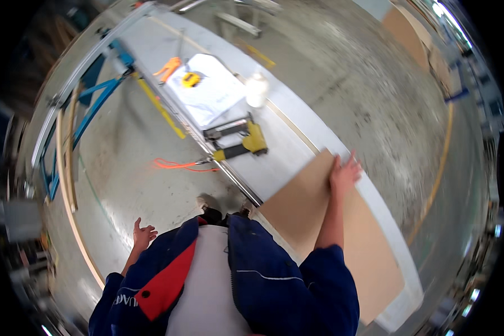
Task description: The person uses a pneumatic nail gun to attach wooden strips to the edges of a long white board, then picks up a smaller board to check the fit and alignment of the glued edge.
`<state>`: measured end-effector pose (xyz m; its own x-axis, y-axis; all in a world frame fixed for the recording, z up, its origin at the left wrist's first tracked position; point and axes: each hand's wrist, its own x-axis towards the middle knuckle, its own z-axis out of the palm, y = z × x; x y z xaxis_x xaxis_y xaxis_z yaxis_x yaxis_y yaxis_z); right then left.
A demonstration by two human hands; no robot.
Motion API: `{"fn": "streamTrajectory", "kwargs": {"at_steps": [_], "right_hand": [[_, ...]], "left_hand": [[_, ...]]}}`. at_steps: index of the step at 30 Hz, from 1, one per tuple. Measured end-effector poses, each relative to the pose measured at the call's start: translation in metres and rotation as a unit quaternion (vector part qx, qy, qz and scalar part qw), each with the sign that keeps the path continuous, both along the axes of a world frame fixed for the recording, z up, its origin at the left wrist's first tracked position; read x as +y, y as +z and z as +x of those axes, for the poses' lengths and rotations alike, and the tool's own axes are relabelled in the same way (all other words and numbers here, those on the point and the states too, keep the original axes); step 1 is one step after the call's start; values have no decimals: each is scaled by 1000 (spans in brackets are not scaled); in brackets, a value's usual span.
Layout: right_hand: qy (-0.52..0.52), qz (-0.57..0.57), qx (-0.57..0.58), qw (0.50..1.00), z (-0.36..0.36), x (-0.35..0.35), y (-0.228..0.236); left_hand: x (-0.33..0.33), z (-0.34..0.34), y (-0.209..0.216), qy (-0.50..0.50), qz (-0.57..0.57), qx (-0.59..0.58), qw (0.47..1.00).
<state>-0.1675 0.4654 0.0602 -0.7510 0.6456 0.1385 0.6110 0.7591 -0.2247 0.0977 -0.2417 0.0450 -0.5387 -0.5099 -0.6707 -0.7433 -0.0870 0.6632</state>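
Note:
My right hand [346, 173] rests with fingers spread on the far corner of a brown fibreboard sheet [369, 246], which lies on the long pale table [280, 162] to my right. My left hand [144, 234] hangs in the air at my left side, fingers apart and holding nothing. On the table beyond the sheet lies a yellow and black pneumatic nail gun [255, 140]. An orange hose [176, 164] hangs near its handle. Farther off are white papers [213, 92] with a yellow tape measure [191, 79] on them, and a blurred white bottle [257, 91].
An orange-handled tool [169, 68] lies beside the papers. A metal rail [238, 185] edges the table's near side. To the left stand a blue steel frame [89, 117] and long wooden strips [67, 190]. Brown panels [406, 36] are at the far right.

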Motion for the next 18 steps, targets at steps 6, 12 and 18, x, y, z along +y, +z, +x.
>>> {"fn": "streamTrajectory", "kwargs": {"at_steps": [6,12,18], "right_hand": [[34,-15,8,999,-2,-1,0],[104,-22,178,978,13,7,3],[181,-14,61,981,44,-64,21]], "left_hand": [[5,81,-27,46,-67,-66,995],[12,69,-49,16,-24,-72,997],[22,-19,-35,2,29,-27,999]]}}
